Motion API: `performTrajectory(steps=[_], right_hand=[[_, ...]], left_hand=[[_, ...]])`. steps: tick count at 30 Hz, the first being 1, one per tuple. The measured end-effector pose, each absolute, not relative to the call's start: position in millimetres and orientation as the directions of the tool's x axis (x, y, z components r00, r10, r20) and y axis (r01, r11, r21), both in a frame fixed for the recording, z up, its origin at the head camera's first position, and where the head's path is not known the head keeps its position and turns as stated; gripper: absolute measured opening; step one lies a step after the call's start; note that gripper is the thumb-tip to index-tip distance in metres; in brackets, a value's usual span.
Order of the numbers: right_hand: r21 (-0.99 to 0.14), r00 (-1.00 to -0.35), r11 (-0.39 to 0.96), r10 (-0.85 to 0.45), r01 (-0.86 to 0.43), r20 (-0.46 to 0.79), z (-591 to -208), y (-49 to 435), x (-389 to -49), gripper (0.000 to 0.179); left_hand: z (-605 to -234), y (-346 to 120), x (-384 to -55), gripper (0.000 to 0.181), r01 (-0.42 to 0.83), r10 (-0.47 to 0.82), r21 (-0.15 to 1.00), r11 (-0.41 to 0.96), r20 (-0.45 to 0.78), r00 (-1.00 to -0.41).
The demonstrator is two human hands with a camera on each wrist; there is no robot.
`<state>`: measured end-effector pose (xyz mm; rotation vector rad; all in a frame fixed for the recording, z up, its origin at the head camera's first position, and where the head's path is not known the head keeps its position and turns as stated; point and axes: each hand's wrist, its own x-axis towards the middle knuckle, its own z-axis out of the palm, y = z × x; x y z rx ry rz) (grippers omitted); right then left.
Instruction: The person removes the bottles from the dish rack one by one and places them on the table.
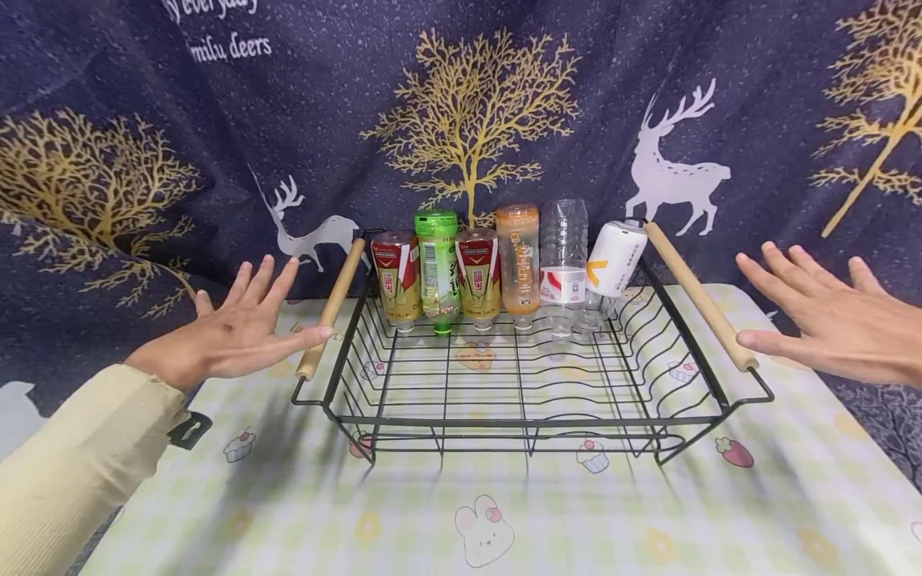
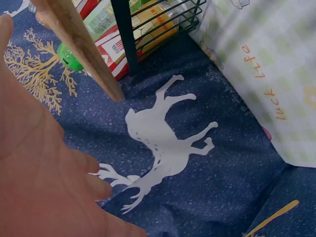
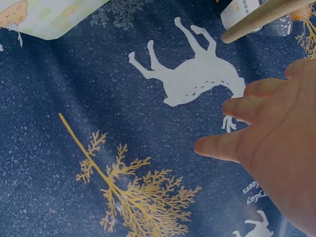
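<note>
A black wire dish rack with two wooden handles stands on the table. My left hand is spread flat beside the left handle, its thumb overlapping the wood in the head view. On the other side, my right hand is also spread, thumb tip near the front end of the right handle. Neither holds anything. Along the rack's back, bottles stand neck down: two red-and-gold bottles, a green bottle, an orange bottle and a clear bottle. A white bottle leans at the right end.
A pale checked tablecloth printed with cakes and a rabbit covers the table. Behind the rack hangs a dark blue cloth with gold trees and white deer. A small black object lies by the left sleeve.
</note>
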<state>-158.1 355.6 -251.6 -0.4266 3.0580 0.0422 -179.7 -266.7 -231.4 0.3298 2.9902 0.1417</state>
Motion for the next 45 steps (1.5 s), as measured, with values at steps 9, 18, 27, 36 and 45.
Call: performTrajectory(steps=[9, 18, 27, 36, 45], right_hand=[[-0.045, -0.956, 0.959, -0.283, -0.28, -0.079, -248, 355, -171, 0.098], [-0.318, -0.933, 0.897, -0.351, -0.308, -0.085, -239, 349, -192, 0.096], [-0.453, -0.931, 0.837, -0.362, -0.305, -0.042, -231, 343, -212, 0.09], [-0.551, -0.918, 0.762, -0.395, -0.34, 0.02, -226, 327, -230, 0.083], [-0.603, -0.925, 0.741, -0.38, -0.295, -0.015, -223, 322, -242, 0.078]], left_hand=[[-242, -268, -181, 0.106, 0.277, 0.295, 0.218, 0.936, -0.054, -0.954], [-256, -267, -179, 0.092, 0.345, 0.37, 0.372, 0.862, 0.005, -0.929], [-274, -265, -178, 0.076, 0.375, 0.379, 0.473, 0.797, 0.092, -0.921], [-287, -265, -180, 0.058, 0.491, 0.425, 0.593, 0.638, 0.262, -0.867], [-297, -264, -182, 0.051, 0.642, 0.479, 0.587, 0.493, 0.433, -0.763]])
